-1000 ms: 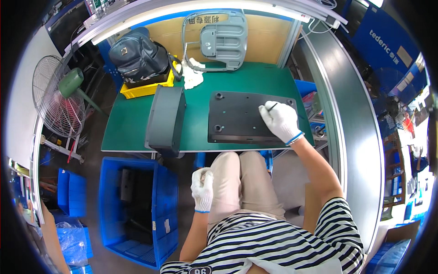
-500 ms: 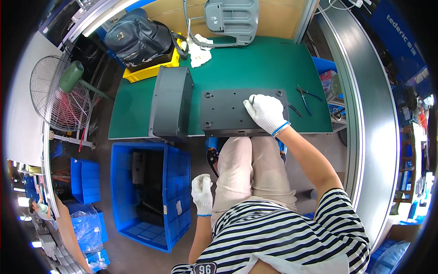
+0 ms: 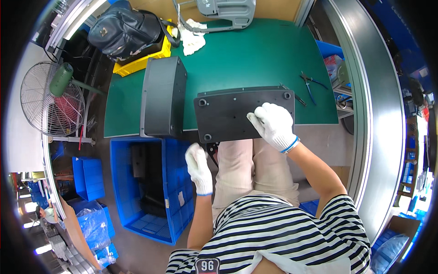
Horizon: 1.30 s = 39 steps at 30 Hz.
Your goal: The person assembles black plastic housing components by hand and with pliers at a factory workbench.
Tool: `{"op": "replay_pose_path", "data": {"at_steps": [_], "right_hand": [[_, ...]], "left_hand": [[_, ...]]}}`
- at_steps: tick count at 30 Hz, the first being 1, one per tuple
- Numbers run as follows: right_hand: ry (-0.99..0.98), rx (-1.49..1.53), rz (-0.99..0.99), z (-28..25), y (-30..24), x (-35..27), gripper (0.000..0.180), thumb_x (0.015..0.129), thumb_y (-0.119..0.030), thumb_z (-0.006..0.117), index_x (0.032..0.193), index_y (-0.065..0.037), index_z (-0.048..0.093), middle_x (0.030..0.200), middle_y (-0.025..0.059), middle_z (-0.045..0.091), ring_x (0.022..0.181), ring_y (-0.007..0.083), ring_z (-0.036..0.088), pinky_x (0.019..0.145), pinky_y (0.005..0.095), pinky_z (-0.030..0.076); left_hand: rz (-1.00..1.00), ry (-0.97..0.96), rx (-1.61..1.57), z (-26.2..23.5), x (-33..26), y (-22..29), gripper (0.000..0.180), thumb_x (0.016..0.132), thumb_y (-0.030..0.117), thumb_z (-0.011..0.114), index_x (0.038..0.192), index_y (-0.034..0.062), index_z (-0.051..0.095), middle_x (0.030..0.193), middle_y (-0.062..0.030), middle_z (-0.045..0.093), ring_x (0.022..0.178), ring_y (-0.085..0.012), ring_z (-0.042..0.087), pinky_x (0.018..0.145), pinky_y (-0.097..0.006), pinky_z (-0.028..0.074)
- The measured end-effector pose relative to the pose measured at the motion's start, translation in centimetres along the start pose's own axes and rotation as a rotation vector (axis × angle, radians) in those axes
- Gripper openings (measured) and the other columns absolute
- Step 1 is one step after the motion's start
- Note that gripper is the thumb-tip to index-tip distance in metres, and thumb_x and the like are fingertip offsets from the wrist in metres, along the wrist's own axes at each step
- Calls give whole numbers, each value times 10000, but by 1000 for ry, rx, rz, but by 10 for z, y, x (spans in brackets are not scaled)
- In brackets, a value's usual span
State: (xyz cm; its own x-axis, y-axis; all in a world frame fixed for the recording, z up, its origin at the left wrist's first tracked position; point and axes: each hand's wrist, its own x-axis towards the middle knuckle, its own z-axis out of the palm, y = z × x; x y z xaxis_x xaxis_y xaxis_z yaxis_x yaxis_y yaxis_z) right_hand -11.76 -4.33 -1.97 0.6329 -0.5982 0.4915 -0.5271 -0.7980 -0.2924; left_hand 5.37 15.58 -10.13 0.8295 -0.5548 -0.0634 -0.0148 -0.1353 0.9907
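Observation:
A dark grey rectangular housing (image 3: 223,118) lies at the table's near edge, its holed face with round corner feet turned up toward me and its near side jutting over the edge. My right hand (image 3: 275,124), in a white knit glove, is over the right part of this face. Its fingers are curled together with the thumb toward them; whatever they hold is hidden. My left hand (image 3: 199,170), gloved too, is just off the near edge, below the housing's left corner and apart from it. Its fingers are bent and pressed together, contents not visible.
A second grey housing (image 3: 163,98) stands left on the green table (image 3: 228,50). Pliers (image 3: 310,86) and a slim dark tool (image 3: 296,97) lie right. A black backpack (image 3: 125,34) sits in a yellow bin (image 3: 141,64). A blue crate (image 3: 175,182) stands below left; a fan (image 3: 52,98) is farther left.
The housing has come toward me and tilted, its near side now past the table edge. My right hand moved with it. My left hand has risen toward the table. The whole view has shifted slightly.

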Motion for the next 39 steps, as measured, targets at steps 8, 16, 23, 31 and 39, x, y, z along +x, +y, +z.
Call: {"op": "replay_pose_path", "data": {"at_steps": [8, 16, 23, 31, 39], "right_hand": [[18, 61, 25, -10, -9, -12, 273, 822, -185, 741, 694, -104, 515, 661, 86, 466, 619, 286, 511, 549, 413, 399], [-25, 66, 154, -10, -15, -25, 210, 815, -205, 732, 749, -92, 568, 704, 90, 528, 656, 295, 551, 583, 407, 440], [113, 242, 379, -17, -23, -70, 126, 784, -99, 737, 799, -90, 612, 714, 80, 551, 607, 261, 549, 556, 372, 443], [138, 364, 774, -9, -16, -111, 89, 872, -102, 684, 891, -66, 605, 716, 47, 571, 598, 137, 544, 585, 295, 468], [317, 751, 1087, -6, 10, -115, 266, 1002, -283, 557, 1083, -31, 577, 872, 23, 607, 733, 79, 531, 680, 254, 465]], "left_hand": [[-50, -376, -21, 26, 59, 41, 607, 961, 310, 592, 1448, 21, 376, 1295, -114, 569, 1120, -193, 561, 981, -325, 450], [-52, -496, -126, 27, 77, 18, 578, 881, 141, 723, 1385, 36, 462, 1236, -64, 578, 1079, -148, 556, 951, -289, 466], [-114, -483, -141, 23, 89, -11, 474, 965, 254, 628, 1360, 36, 484, 1178, -77, 602, 1034, -167, 577, 917, -290, 486], [-316, -858, -1412, 1, 142, -133, 359, 1086, 179, 333, 1360, -2, 478, 1223, -87, 586, 1126, -139, 563, 979, -265, 474], [-27, -498, -200, 24, 108, -63, 420, 1085, 231, 363, 1417, -21, 416, 1291, -61, 556, 1159, -95, 530, 1027, -221, 403]]}}
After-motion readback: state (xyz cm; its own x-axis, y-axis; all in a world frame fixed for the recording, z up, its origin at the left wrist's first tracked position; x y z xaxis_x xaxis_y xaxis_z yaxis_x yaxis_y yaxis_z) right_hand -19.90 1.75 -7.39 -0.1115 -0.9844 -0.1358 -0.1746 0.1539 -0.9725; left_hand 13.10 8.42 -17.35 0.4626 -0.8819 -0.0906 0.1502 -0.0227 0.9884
